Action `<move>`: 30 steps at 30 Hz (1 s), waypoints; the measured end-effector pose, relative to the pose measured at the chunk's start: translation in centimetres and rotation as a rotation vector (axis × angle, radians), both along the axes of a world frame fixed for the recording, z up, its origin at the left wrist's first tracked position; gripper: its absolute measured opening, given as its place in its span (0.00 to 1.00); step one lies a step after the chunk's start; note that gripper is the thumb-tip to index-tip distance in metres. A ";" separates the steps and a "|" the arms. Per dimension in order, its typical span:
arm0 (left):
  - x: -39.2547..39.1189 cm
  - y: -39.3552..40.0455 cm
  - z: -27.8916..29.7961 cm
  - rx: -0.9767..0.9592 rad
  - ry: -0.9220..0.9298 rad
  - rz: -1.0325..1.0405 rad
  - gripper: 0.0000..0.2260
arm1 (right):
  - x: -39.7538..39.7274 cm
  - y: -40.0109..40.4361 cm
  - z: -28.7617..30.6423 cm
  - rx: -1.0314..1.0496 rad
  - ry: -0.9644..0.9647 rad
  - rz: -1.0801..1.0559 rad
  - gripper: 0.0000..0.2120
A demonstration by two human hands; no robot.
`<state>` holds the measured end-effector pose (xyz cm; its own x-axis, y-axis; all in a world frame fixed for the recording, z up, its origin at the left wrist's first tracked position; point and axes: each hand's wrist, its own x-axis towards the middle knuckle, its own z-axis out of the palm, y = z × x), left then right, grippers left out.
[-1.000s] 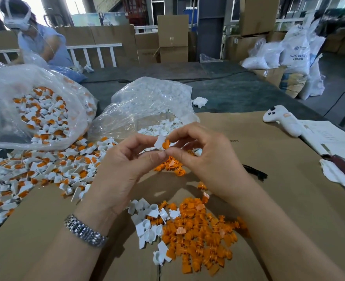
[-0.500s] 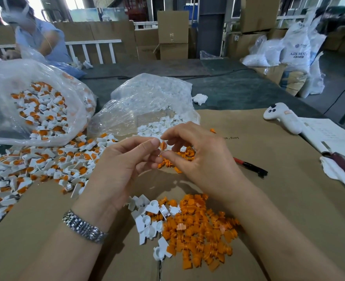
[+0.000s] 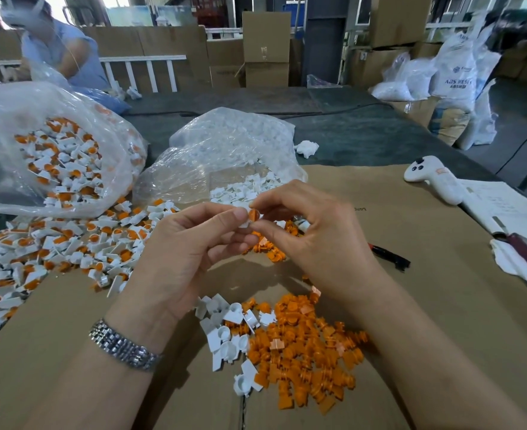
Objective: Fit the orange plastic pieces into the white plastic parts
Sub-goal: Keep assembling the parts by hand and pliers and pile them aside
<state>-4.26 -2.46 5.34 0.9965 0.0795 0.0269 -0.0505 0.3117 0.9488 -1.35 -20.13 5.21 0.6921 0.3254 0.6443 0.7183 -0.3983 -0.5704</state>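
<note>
My left hand (image 3: pixel 191 252) pinches a small white plastic part (image 3: pixel 244 223) between thumb and fingers. My right hand (image 3: pixel 315 240) pinches an orange piece (image 3: pixel 254 215) and holds it against that white part; the two touch above the cardboard. A heap of loose orange pieces (image 3: pixel 305 346) lies on the cardboard (image 3: pixel 411 305) below my hands, with several loose white parts (image 3: pixel 228 330) at its left edge. A second small clump of orange pieces (image 3: pixel 268 249) lies under my fingers.
A pile of fitted white-and-orange parts (image 3: pixel 54 246) spreads at the left, beside a clear bag (image 3: pixel 48 150) of the same. A clear bag of white parts (image 3: pixel 225 156) lies behind my hands. A white controller (image 3: pixel 432 181), papers, a pen (image 3: pixel 389 254) sit right. A person works far left.
Both hands stayed together at the centre; the orange piece now sits against the white part's opening, and my fingers shifted slightly around it.
</note>
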 end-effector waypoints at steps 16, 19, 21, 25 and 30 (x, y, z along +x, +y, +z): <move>0.6 0.6 -0.5 0.056 -0.021 0.104 0.07 | 2.9 -5.0 -0.7 -0.671 0.547 -0.584 0.23; 0.7 0.7 -0.7 0.028 -0.013 0.110 0.04 | 3.2 -5.3 -1.0 -0.737 0.617 -0.546 0.20; 0.8 0.8 -0.7 0.010 -0.006 0.112 0.02 | 3.1 -5.1 -0.9 -0.753 0.608 -0.521 0.17; 0.8 0.8 -0.8 0.006 -0.012 0.115 0.01 | 2.6 -4.9 -0.6 -0.766 0.566 -0.539 0.13; 1.0 0.6 -0.9 -0.022 -0.015 0.159 0.11 | 1.7 -4.2 1.5 -0.426 0.573 -0.452 0.12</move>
<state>-3.22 -1.86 4.47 0.9709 0.2366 0.0379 -0.1146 0.3198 0.9405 0.32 -24.31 6.73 0.9965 0.0742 0.0391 0.0836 -0.8412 -0.5341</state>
